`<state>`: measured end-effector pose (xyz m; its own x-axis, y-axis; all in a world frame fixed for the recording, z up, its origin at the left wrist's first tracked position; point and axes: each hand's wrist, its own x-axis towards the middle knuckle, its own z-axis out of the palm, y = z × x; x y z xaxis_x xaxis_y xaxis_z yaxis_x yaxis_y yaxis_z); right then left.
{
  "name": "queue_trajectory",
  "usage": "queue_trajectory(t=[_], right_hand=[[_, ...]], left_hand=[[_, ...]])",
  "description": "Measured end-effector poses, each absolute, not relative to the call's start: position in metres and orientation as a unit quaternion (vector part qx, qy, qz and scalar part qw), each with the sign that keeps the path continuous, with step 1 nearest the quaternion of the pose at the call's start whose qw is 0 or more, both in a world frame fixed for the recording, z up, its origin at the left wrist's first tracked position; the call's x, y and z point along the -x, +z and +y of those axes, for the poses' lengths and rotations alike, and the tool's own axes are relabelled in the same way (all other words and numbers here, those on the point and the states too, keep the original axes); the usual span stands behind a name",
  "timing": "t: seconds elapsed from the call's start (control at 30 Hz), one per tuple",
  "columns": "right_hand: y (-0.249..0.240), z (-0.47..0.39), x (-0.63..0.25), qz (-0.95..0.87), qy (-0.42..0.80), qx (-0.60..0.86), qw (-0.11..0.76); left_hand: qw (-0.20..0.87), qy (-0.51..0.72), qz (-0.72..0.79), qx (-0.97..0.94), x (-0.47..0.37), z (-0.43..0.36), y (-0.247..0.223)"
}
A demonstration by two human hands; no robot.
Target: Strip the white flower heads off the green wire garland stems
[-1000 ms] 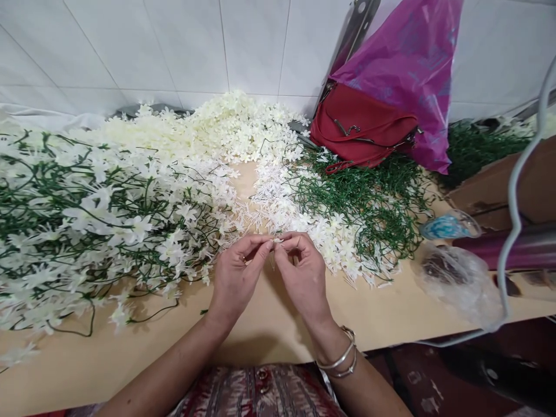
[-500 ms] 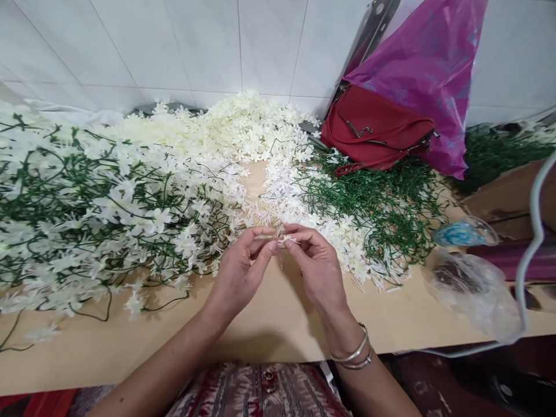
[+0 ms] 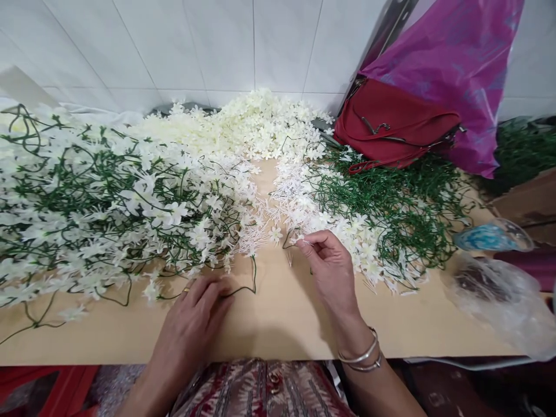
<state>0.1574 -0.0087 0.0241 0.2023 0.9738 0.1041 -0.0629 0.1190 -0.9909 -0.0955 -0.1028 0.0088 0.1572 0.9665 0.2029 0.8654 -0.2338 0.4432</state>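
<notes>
My right hand [image 3: 332, 263] pinches a small white artificial flower [image 3: 299, 238] between thumb and fingertips, above the table. A short dark green stem shows beside those fingertips; whether it is joined to the flower I cannot tell. Low at the front, my left hand [image 3: 202, 304] has its fingers curled down at the table, closed on the end of a bent green stem [image 3: 255, 278]. Its thumb is mostly hidden. White stamen-like sticks [image 3: 252, 237] and a loose flower [image 3: 275, 234] lie between the hands and the heaps.
Stemmed white flowers [image 3: 143, 202] spread over the left of the table. Cream blossoms [image 3: 256, 121] are piled along the wall. Green stems [image 3: 382, 197] cover the right, beside a red bag [image 3: 395, 127], a purple plastic bag [image 3: 452, 75], a blue-patterned cup [image 3: 490, 237] and a clear bag [image 3: 499, 301].
My hands were together at a small white piece; now they are apart. The left has moved down and left to a stem on the table. The right stays raised, pinching a flower.
</notes>
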Motion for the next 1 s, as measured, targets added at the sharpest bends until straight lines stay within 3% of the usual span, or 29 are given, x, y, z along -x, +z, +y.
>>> queue_trajectory(t=[0.2, 0.47, 0.6, 0.73, 0.87, 1.0], right_hand=[[0.023, -0.008, -0.16, -0.438, 0.438, 0.512, 0.596], [0.024, -0.009, -0.159, -0.421, 0.483, 0.487, 0.594], [0.024, -0.013, -0.156, -0.446, 0.521, 0.44, 0.58], [0.023, -0.016, -0.152, -0.458, 0.576, 0.411, 0.538], [0.022, -0.015, -0.154, -0.394, 0.63, 0.397, 0.538], [0.025, -0.014, -0.158, -0.36, 0.654, 0.38, 0.546]], left_hand=[[0.056, 0.202, 0.58, -0.787, 0.107, -0.099, 0.007], [0.048, 0.295, 0.477, -0.827, 0.096, -0.095, 0.044], [0.155, 0.403, 0.464, -0.773, 0.072, -0.079, 0.062], [0.365, 0.498, 0.473, -0.629, 0.048, -0.06, 0.068], [0.497, 0.528, 0.488, -0.485, 0.035, -0.04, 0.065], [0.555, 0.52, 0.482, -0.435, 0.032, -0.027, 0.052]])
